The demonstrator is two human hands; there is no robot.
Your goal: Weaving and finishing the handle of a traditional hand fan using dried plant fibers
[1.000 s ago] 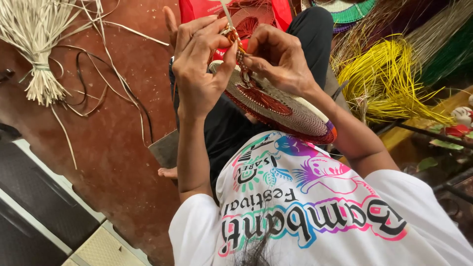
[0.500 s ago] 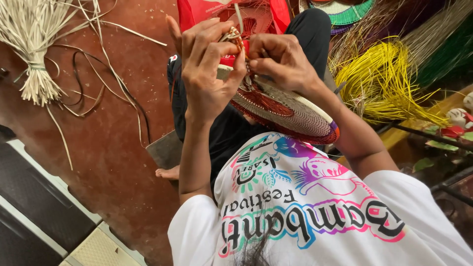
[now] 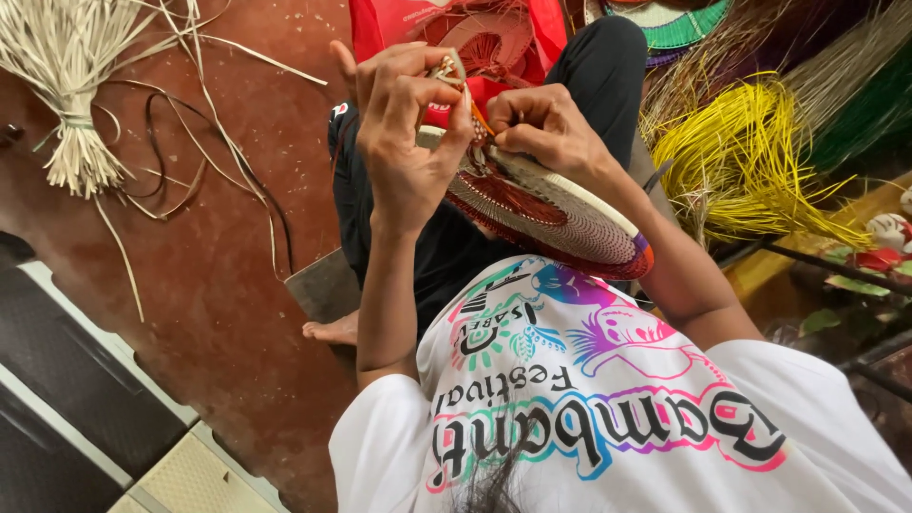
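Pinching a pale fibre strip (image 3: 446, 71) between thumb and fingertips, your left hand (image 3: 408, 142) sits raised over the edge of the round woven tray (image 3: 560, 214), fingers drawn narrow around the strand. Your right hand (image 3: 546, 128) rests just beside it, its fingers closed tight on the tray's rim where an orange strand (image 3: 480, 119) runs between the two hands. The tray itself leans tilted across your lap, dark red at the middle, with white bands and a purple and orange border at its lower edge; nothing lies in it. Beyond your hands a red bag (image 3: 456, 38) holds another red woven disc (image 3: 494, 43). A tied bundle of pale straw (image 3: 62, 85) lies on the red floor (image 3: 218, 313) well apart to one side, loose strands trailing from it. On the other side, a heap of yellow fibre (image 3: 741, 161) lies near your knee, with green fibre (image 3: 855, 114) just past it.
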